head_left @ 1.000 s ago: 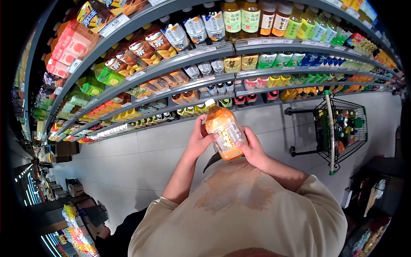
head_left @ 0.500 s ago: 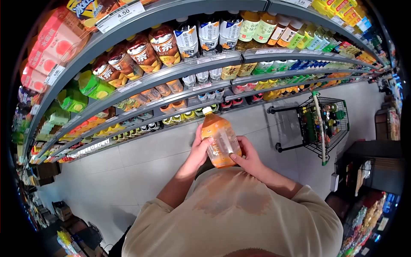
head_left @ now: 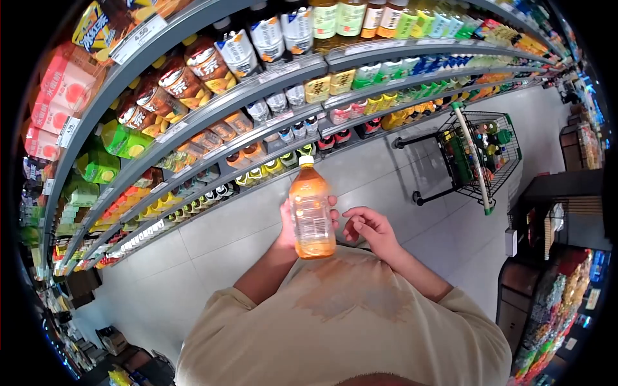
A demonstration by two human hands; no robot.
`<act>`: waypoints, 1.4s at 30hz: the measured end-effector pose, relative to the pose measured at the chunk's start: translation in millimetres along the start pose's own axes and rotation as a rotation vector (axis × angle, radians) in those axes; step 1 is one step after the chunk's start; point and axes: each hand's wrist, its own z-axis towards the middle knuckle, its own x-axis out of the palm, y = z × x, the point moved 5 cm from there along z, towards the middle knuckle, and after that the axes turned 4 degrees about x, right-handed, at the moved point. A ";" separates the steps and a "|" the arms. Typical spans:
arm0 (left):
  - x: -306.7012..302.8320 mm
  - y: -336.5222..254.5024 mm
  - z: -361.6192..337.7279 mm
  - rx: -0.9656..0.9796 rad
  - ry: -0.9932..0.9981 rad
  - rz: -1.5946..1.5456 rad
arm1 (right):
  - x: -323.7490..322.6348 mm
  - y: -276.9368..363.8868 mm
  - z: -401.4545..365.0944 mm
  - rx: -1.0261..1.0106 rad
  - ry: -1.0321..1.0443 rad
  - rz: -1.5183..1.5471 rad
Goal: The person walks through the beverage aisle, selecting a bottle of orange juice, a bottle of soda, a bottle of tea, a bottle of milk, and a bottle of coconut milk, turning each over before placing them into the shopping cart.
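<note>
An orange drink bottle point(head_left: 313, 215) with a white cap and a clear label stands nearly upright in front of my chest. My left hand point(head_left: 287, 222) is wrapped round it from behind, with fingertips showing at its right edge. A barcode on the label faces me. Just right of the bottle, my right hand point(head_left: 370, 228) is apart from it, empty, its fingers loosely curled and spread.
Curved shelves point(head_left: 212, 119) of bottled and boxed drinks run across the front and left. A shopping cart point(head_left: 479, 154) holding bottles stands at the right on the tiled floor point(head_left: 219, 248). Goods displays point(head_left: 547, 309) line the lower right.
My right hand has let go of the bottle and moved slightly right. The bottle has turned in my left hand to show the barcode and is more upright. The view has shifted.
</note>
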 end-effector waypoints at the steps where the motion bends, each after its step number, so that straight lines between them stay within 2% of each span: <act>1: 12.7 13.4 2.2 0.004 0.121 -0.099 | -7.2 -0.1 -11.7 -0.029 -0.030 0.006; 2: 25.9 25.3 3.1 0.003 0.241 -0.199 | -15.0 -0.3 -24.4 -0.060 -0.061 0.012; 4: 40.8 55.2 6.8 -0.085 0.255 -0.233 | -36.8 -5.4 -53.7 -0.092 -0.092 0.031; 6: 48.3 93.1 11.3 -0.165 0.318 -0.450 | -60.6 -5.4 -89.1 -0.125 -0.126 0.051; 10: 66.6 173.9 16.7 -0.324 0.340 -0.517 | -106.9 -12.3 -162.0 -0.182 -0.280 0.047; 12: 79.3 213.1 19.5 -0.344 0.301 -0.303 | -127.1 -16.8 -196.8 -0.189 -0.322 0.045; 13: 89.2 231.4 22.2 -0.328 0.384 -0.225 | -135.3 -16.7 -212.4 -0.207 -0.344 0.069; 17: 104.2 300.0 38.3 -0.368 0.347 -0.132 | -165.5 -13.6 -265.6 -0.308 -0.342 0.063; 18: 105.4 313.7 45.9 -0.366 0.218 -0.044 | -172.3 -12.8 -276.3 -0.322 -0.354 0.068; 21: 99.7 337.9 65.2 -0.350 -0.120 0.186 | -188.8 -14.8 -302.1 -0.343 -0.405 0.100; 24: 94.5 356.9 83.6 -0.390 -0.150 0.174 | -210.5 -18.6 -316.7 -0.353 -0.449 0.139; 25: 96.8 363.6 90.7 -0.424 -0.055 0.162 | -217.2 -18.8 -321.6 -0.359 -0.465 0.156; 26: 94.5 371.2 96.0 -0.430 -0.053 0.154 | -225.7 -18.3 -326.3 -0.364 -0.483 0.170; 28: 104.5 381.5 108.7 -0.337 0.018 0.312 | -246.3 -19.5 -330.9 -0.353 -0.546 0.173; 31: 101.6 403.2 130.4 -0.340 0.076 0.375 | -278.9 -11.8 -330.4 -0.336 -0.631 0.245; 33: 100.4 417.3 155.1 -0.331 0.045 0.391 | -307.9 -5.1 -330.6 -0.326 -0.663 0.296; 35: 105.2 431.3 186.0 -0.314 0.027 0.398 | -343.0 5.9 -330.7 -0.248 -0.669 0.025; 37: 122.4 437.7 219.3 -0.198 0.141 0.502 | -374.4 30.2 -327.1 -0.191 -0.647 -0.021; 38: 127.0 444.0 235.6 -0.199 0.151 0.485 | -388.3 42.4 -324.4 -0.137 -0.620 -0.050; 40: 137.2 453.4 270.2 -0.134 0.242 0.711 | -423.8 63.0 -318.0 -0.124 -0.609 -0.032; 42: 143.3 461.3 301.7 -0.114 0.253 0.743 | -451.2 83.1 -311.6 -0.100 -0.589 -0.002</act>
